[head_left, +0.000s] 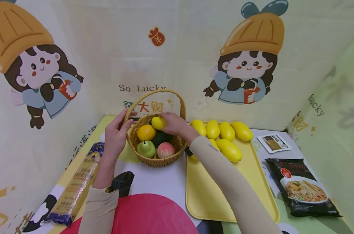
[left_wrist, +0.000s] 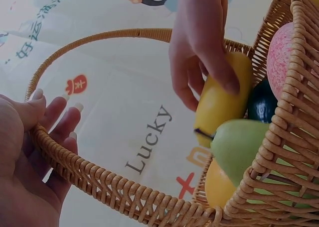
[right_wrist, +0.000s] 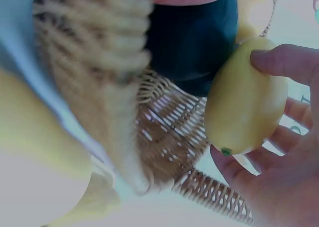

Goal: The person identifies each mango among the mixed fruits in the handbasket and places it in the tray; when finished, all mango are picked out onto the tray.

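A wicker basket with a tall handle holds an orange, a green pear, a pink peach and a dark glossy fruit of unclear kind. Over the basket's back part, my right hand grips a yellow mango between thumb and fingers; the right wrist view shows its green stem spot. On the left side my left hand loosely holds the basket handle, its fingers and thumb curled around it.
Right of the basket lies a yellow tray with several yellow mangoes in its back part. Farther right are a black noodle bag and a small white packet. A golden noodle pack lies left. Printed cloth walls enclose the table.
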A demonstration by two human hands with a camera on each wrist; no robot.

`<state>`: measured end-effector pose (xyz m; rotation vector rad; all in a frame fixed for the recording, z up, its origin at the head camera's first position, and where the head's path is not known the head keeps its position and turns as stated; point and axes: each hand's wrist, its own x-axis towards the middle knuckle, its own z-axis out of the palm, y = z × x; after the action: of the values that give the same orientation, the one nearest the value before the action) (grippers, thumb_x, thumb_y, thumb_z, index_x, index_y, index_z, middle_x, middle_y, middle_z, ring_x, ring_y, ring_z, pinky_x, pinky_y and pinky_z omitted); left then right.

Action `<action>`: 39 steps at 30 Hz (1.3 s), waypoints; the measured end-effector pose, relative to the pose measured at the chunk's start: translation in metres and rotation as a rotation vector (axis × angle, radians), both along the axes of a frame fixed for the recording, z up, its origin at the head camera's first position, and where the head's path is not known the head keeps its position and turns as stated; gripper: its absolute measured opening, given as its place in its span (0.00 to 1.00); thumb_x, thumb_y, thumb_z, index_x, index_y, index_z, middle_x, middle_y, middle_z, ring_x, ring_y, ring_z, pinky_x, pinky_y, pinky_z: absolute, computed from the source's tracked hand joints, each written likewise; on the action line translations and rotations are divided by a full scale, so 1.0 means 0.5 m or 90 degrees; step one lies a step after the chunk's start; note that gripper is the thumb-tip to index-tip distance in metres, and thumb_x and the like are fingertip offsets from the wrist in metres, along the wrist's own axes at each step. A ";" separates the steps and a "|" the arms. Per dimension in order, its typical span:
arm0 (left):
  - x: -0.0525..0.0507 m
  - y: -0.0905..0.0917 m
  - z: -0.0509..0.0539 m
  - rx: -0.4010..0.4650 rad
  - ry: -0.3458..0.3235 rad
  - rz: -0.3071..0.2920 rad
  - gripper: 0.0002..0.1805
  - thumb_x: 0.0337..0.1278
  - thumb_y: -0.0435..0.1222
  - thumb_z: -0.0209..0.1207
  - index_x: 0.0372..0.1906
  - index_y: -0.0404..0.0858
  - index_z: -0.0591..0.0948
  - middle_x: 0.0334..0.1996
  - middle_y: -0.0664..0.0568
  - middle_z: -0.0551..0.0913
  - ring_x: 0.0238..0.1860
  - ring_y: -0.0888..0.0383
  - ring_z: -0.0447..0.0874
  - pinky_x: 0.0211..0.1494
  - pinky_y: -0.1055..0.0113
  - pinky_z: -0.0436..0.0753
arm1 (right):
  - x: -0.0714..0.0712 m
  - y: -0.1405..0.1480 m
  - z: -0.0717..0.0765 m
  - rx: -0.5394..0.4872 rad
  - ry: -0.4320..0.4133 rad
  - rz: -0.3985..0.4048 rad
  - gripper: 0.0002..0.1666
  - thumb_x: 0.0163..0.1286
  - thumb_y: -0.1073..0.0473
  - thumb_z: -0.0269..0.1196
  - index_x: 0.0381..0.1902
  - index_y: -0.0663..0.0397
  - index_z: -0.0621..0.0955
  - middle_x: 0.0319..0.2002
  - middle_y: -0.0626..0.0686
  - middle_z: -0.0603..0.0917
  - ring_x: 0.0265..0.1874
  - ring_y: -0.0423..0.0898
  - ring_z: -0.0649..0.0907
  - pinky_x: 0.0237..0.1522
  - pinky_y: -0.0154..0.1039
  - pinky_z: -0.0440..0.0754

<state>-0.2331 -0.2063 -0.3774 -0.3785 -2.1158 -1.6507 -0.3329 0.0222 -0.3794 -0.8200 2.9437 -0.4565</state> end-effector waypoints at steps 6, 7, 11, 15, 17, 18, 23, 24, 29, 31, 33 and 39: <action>0.000 -0.001 -0.002 -0.001 0.009 0.002 0.23 0.74 0.42 0.52 0.71 0.56 0.71 0.58 0.45 0.82 0.49 0.60 0.85 0.57 0.81 0.79 | 0.023 0.021 0.008 0.000 0.007 0.019 0.37 0.66 0.54 0.62 0.73 0.47 0.67 0.67 0.53 0.74 0.59 0.50 0.77 0.65 0.46 0.76; 0.001 -0.001 -0.002 -0.002 0.009 0.002 0.23 0.74 0.42 0.52 0.71 0.56 0.71 0.58 0.46 0.82 0.49 0.60 0.85 0.57 0.80 0.79 | 0.027 0.025 0.010 -0.004 0.010 0.023 0.37 0.66 0.54 0.62 0.72 0.47 0.68 0.67 0.53 0.75 0.59 0.50 0.77 0.65 0.46 0.76; 0.000 0.001 -0.003 -0.004 0.008 0.000 0.24 0.74 0.43 0.52 0.71 0.56 0.71 0.58 0.47 0.82 0.49 0.61 0.85 0.57 0.80 0.79 | 0.045 0.043 0.013 -0.012 0.025 0.027 0.37 0.65 0.52 0.63 0.71 0.47 0.69 0.67 0.52 0.75 0.62 0.50 0.77 0.67 0.47 0.75; 0.001 0.002 -0.002 -0.005 0.004 -0.002 0.24 0.74 0.42 0.52 0.71 0.55 0.70 0.58 0.47 0.82 0.50 0.58 0.85 0.57 0.80 0.79 | 0.063 0.066 0.015 -0.013 0.040 0.028 0.36 0.65 0.51 0.65 0.70 0.47 0.70 0.67 0.52 0.75 0.62 0.50 0.77 0.66 0.46 0.76; 0.001 0.003 0.000 -0.004 0.003 -0.001 0.24 0.74 0.42 0.52 0.71 0.55 0.70 0.58 0.47 0.82 0.51 0.55 0.84 0.58 0.80 0.79 | 0.073 0.080 0.015 -0.016 0.046 0.027 0.36 0.65 0.50 0.65 0.70 0.47 0.71 0.66 0.52 0.75 0.61 0.51 0.77 0.64 0.47 0.78; 0.002 0.003 0.001 -0.002 0.003 -0.001 0.24 0.74 0.42 0.52 0.71 0.55 0.70 0.58 0.47 0.82 0.51 0.54 0.84 0.58 0.80 0.79 | 0.077 0.087 0.015 -0.017 0.049 0.026 0.36 0.65 0.49 0.66 0.70 0.46 0.71 0.66 0.52 0.76 0.61 0.51 0.78 0.64 0.47 0.78; 0.004 0.003 0.003 -0.006 0.009 0.003 0.25 0.74 0.40 0.52 0.72 0.54 0.70 0.58 0.46 0.82 0.50 0.58 0.85 0.57 0.81 0.79 | 0.101 0.127 0.016 -0.037 0.057 0.013 0.38 0.63 0.47 0.68 0.70 0.44 0.71 0.66 0.51 0.76 0.60 0.51 0.78 0.62 0.49 0.79; 0.004 0.003 0.003 -0.008 0.008 0.004 0.25 0.74 0.40 0.52 0.72 0.54 0.69 0.58 0.46 0.82 0.49 0.60 0.84 0.57 0.81 0.79 | 0.107 0.135 0.017 -0.042 0.057 0.009 0.38 0.63 0.47 0.68 0.70 0.43 0.71 0.65 0.51 0.76 0.60 0.51 0.78 0.62 0.49 0.79; 0.003 0.002 0.000 -0.004 0.005 0.001 0.24 0.74 0.41 0.52 0.71 0.54 0.70 0.57 0.47 0.83 0.50 0.58 0.84 0.57 0.80 0.79 | 0.132 0.179 0.018 -0.047 0.063 -0.008 0.38 0.63 0.46 0.68 0.70 0.42 0.70 0.66 0.50 0.76 0.59 0.51 0.78 0.61 0.49 0.80; 0.003 0.002 -0.001 -0.005 0.005 0.000 0.24 0.74 0.41 0.52 0.71 0.55 0.70 0.56 0.48 0.83 0.51 0.55 0.84 0.56 0.80 0.79 | 0.142 0.198 0.017 -0.046 0.066 -0.012 0.39 0.63 0.46 0.68 0.70 0.43 0.71 0.66 0.50 0.76 0.60 0.51 0.78 0.62 0.50 0.80; 0.002 0.002 -0.002 -0.008 0.003 0.003 0.24 0.74 0.42 0.52 0.71 0.56 0.70 0.56 0.48 0.83 0.51 0.54 0.84 0.57 0.80 0.79 | 0.150 0.216 0.017 -0.048 0.068 -0.014 0.39 0.63 0.48 0.69 0.71 0.43 0.71 0.67 0.50 0.76 0.61 0.52 0.78 0.62 0.51 0.79; 0.004 0.003 0.001 -0.010 0.002 0.009 0.24 0.74 0.41 0.52 0.72 0.56 0.69 0.56 0.47 0.83 0.50 0.59 0.84 0.56 0.81 0.79 | 0.169 0.278 0.025 -0.032 0.078 -0.033 0.40 0.62 0.50 0.70 0.70 0.48 0.70 0.66 0.53 0.76 0.62 0.55 0.78 0.64 0.53 0.78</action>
<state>-0.2310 -0.2049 -0.3769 -0.3701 -2.1266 -1.6252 -0.2483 0.1610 -0.3671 -0.8060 3.0838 -0.5027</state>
